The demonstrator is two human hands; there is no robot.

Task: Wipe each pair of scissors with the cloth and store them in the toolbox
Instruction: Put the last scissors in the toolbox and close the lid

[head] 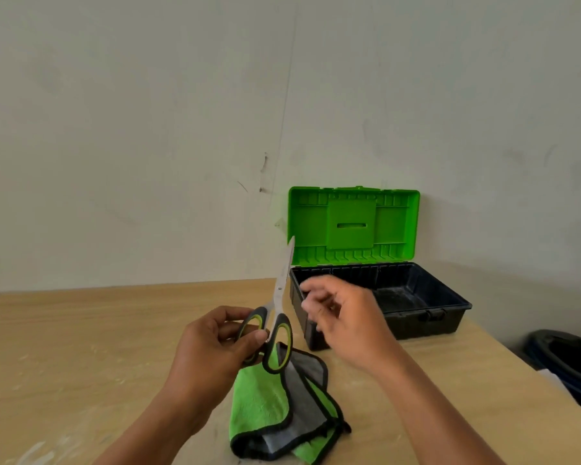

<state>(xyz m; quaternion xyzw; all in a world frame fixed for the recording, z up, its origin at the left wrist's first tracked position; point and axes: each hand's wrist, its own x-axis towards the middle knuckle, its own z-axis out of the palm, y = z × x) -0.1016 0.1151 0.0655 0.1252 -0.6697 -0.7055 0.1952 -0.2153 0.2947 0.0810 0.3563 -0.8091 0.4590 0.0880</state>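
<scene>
- Head view: the left hand [212, 340] holds a pair of scissors [279, 290] up over the table [81, 347], with its thumb and fingers curled round the left handle loop
- The scissors have black handles lined with yellow-green and steel blades; the blades lie together and point up, tilted a little to the right, with the tip showing against the left edge of the toolbox lid [353, 226]
- The right hand [342, 317] hangs just right of the scissors and does not touch them; its fingers are loosely curled and hold nothing, and it covers part of the toolbox's left front corner
- The cloth [269, 407] – green on one face, grey on the other, edged in black – lies crumpled on the table below the scissor handles; I cannot tell whether the lower handle touches it
- The toolbox [416, 325] stands at the back right of the table, just behind the cloth; its black base is uncovered and its green lid stands upright against the pale wall [148, 129]
- Past the table's right edge, lower down, the rim of a dark bin [571, 357] shows
</scene>
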